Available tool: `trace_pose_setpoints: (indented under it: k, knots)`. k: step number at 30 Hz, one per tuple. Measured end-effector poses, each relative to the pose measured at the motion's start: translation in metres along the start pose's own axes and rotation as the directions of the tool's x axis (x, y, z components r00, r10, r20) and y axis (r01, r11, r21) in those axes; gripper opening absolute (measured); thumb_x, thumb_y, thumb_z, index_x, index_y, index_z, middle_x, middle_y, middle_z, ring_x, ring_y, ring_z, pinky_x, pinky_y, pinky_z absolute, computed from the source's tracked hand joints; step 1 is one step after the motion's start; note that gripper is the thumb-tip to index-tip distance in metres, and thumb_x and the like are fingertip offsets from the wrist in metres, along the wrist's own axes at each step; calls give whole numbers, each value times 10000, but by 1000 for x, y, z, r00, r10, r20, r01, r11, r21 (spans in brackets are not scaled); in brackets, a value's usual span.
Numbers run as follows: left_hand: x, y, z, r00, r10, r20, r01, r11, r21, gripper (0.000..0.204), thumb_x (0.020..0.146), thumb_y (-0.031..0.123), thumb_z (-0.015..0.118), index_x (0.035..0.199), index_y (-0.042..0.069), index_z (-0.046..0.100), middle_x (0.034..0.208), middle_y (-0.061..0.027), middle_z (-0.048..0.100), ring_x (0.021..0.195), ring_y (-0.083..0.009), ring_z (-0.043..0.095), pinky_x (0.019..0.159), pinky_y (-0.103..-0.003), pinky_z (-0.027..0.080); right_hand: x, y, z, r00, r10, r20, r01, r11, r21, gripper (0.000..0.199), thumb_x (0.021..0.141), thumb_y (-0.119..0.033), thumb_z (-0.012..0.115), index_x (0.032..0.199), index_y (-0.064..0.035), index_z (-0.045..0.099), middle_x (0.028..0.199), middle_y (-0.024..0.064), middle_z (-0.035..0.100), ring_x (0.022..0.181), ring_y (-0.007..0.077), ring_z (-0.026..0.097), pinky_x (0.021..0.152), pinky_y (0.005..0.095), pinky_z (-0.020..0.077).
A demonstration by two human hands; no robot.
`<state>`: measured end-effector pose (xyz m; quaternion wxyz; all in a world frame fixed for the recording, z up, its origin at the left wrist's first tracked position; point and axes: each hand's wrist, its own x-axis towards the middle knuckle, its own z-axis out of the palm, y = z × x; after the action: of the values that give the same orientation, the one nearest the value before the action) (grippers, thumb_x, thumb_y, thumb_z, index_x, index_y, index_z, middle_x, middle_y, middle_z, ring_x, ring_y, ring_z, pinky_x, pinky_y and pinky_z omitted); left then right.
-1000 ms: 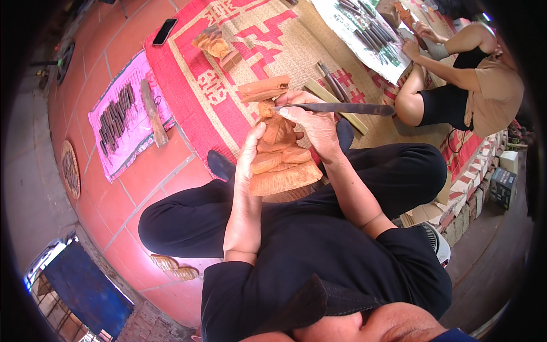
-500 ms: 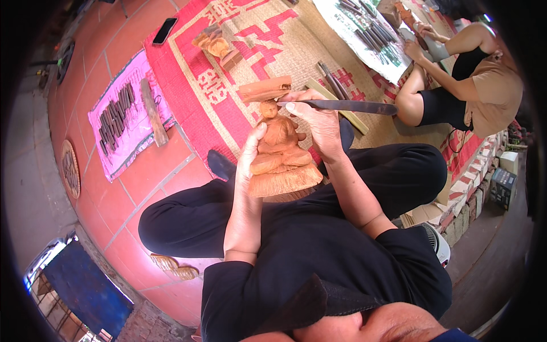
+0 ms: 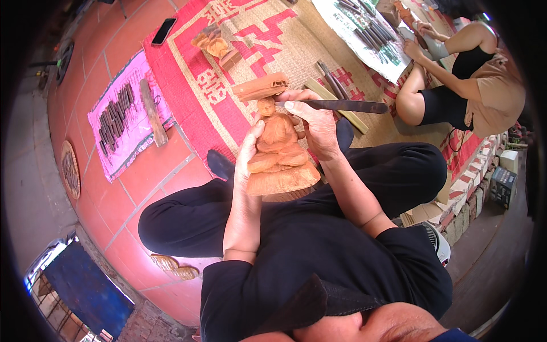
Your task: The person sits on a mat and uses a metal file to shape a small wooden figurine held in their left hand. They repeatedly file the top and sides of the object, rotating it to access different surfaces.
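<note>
From the head camera, a person sits cross-legged on a red tiled floor (image 3: 165, 171) with a carved wooden figure (image 3: 279, 157) held up over the lap. The left hand (image 3: 249, 149) is wrapped against the figure's left side, fingers curled onto the wood, steadying it upright. The right hand (image 3: 316, 122) is closed around a long dark carving chisel (image 3: 336, 106) — its tip meets the figure's head, and the shaft runs out to the right, nearly level.

Just behind the figure lies a wooden block (image 3: 260, 88) on a red and straw-coloured woven mat (image 3: 239, 45). Farther up the mat stands another small carving (image 3: 215, 44), with a dark phone (image 3: 163, 31) near the mat's corner. To the left, a pink cloth (image 3: 108, 145) carries a row of dark tools and a wooden mallet (image 3: 154, 112). At upper right, a second person (image 3: 473, 85) sits beside a sheet laid out with more chisels (image 3: 373, 34).
</note>
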<state>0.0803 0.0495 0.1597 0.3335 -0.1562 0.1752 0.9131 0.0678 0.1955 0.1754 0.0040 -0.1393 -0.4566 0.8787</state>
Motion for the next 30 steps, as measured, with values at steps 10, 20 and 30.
trace_pose_setpoints:
  k: [10, 20, 30]
  knots:
    - [3, -3, -10, 1000, 18, 6, -18, 1000, -11, 528, 929, 308, 524, 1371, 94, 329, 1183, -197, 547, 1043, -328, 585, 883, -472, 502, 1, 6, 0, 995, -79, 58, 86, 987, -134, 167, 786, -118, 670, 892, 10, 646, 875, 52, 613, 676, 88, 488, 631, 225, 408]
    - [-2, 0, 7, 996, -38, 75, 36, 999, 28, 544, 928, 416, 500, 1312, 42, 410, 1111, -172, 583, 961, -333, 615, 804, -429, 538, 3, -4, -7, 988, 94, 126, -91, 995, -28, 125, 774, -78, 659, 860, 7, 632, 760, 41, 580, 593, 76, 459, 486, 214, 375]
    - [-3, 0, 1, 989, -37, 143, 34, 999, 25, 585, 963, 468, 371, 1337, 19, 386, 1171, -206, 522, 940, -358, 622, 659, -463, 596, 3, -6, -8, 988, 72, 136, -82, 994, 71, 91, 773, -64, 668, 818, -1, 619, 788, 47, 592, 601, 90, 487, 531, 227, 409]
